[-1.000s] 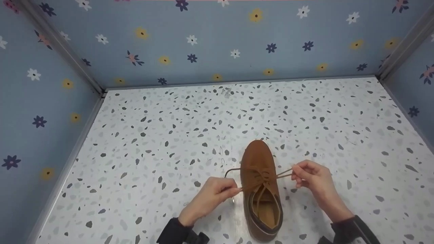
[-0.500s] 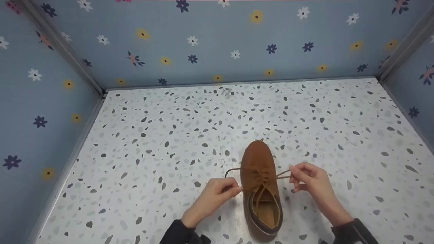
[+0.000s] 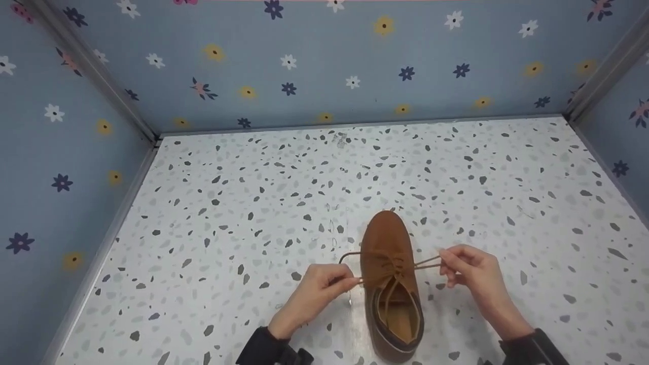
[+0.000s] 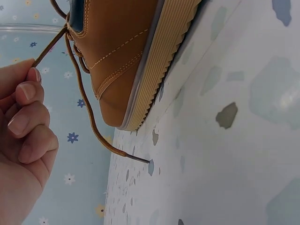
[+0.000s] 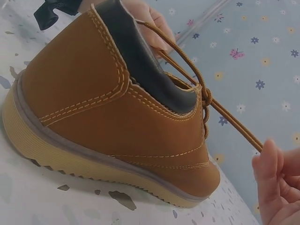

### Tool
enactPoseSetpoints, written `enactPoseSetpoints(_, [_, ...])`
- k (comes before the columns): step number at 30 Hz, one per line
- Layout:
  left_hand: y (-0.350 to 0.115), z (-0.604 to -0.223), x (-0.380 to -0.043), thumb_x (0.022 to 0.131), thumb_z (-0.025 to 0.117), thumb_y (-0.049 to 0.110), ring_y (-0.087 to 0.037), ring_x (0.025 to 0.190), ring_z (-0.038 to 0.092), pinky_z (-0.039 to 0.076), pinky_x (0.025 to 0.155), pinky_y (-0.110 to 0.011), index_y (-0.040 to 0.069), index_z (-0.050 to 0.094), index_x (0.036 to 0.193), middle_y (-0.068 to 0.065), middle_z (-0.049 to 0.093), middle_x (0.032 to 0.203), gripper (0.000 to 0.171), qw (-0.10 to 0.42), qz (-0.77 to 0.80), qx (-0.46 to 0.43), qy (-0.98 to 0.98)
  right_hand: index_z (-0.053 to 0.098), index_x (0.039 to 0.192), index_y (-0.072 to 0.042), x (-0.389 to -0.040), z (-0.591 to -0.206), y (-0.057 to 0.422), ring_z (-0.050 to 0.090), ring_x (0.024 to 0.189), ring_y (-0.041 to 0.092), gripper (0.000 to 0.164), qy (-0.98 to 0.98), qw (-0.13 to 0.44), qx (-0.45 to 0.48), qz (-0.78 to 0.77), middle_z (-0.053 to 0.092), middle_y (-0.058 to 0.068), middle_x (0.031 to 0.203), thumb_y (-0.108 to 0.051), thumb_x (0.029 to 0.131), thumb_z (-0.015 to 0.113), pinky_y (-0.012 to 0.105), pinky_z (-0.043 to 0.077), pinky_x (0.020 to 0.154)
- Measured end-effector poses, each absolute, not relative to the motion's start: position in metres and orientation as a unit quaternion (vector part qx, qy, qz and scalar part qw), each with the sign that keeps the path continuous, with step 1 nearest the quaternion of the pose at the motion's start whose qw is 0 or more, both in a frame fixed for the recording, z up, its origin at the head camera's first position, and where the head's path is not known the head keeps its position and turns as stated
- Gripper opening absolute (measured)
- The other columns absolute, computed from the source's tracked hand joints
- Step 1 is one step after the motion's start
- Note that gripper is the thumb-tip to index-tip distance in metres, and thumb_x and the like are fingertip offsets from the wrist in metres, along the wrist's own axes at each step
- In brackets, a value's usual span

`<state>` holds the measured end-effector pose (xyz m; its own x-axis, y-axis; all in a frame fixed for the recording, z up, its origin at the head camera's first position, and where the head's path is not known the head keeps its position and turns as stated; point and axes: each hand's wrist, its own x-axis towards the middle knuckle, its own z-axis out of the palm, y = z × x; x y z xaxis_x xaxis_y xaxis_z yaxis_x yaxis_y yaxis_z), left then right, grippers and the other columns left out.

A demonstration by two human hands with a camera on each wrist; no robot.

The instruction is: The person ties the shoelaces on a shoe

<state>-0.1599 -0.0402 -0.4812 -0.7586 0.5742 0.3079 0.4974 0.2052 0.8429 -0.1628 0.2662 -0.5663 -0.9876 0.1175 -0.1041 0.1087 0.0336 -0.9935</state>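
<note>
A brown lace-up shoe (image 3: 388, 235) stands upright on its sole, toe pointing away from me. At its left side my left hand (image 3: 317, 294) pinches a brown shoelace (image 4: 50, 46) between thumb and forefinger, the other fingers curled. To the right of the shoe, my right hand (image 3: 476, 279) pinches a doubled stretch of shoelace (image 5: 236, 125), drawn out sideways from the knot (image 5: 206, 96) over the tongue. One lace end with its dark tip (image 4: 137, 159) hangs down on the left side toward the floor. Part of the knot is hard to make out in the head view.
The speckled white floor (image 3: 243, 203) spreads around the shoe. Blue flowered panels (image 3: 314, 50) rise at the back, left and right, with grey metal strips (image 3: 101, 76) at the corners.
My right hand dips slightly left, then moves back right, and the lace between it and the shoe lengthens. My left hand shifts only slightly. The shoe stays put.
</note>
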Motion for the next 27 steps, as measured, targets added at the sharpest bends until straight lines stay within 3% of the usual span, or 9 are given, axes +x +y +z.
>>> enactPoseSetpoints(13, [-0.0430, -0.4785, -0.1590, 0.072, 0.045, 0.018, -0.003, 0.042, 0.033, 0.027, 0.037, -0.015, 0.019, 0.047, 0.060, 0.010, 0.037, 0.050, 0.013, 0.020, 0.520, 0.365, 0.772, 0.049, 0.079, 0.002, -0.1578, -0.5672, 0.2731, 0.040, 0.044, 0.028, 0.023, -0.708, 0.012, -0.059, 0.704, 0.045, 0.023, 0.061, -0.018, 0.068, 0.051, 0.038, 0.035, 0.036])
enactPoseSetpoints(27, [-0.0362, -0.4828, -0.1610, 0.072, 0.045, 0.021, -0.004, 0.041, 0.033, 0.027, 0.036, -0.016, 0.017, 0.046, 0.061, 0.009, 0.037, 0.050, 0.012, 0.017, 0.519, 0.332, 0.788, 0.048, 0.076, -0.005, -0.1591, -0.5704, 0.2644, 0.039, 0.043, 0.031, 0.023, -0.738, -0.030, -0.094, 0.668, 0.045, 0.019, 0.061, -0.026, 0.067, 0.051, 0.039, 0.035, 0.037])
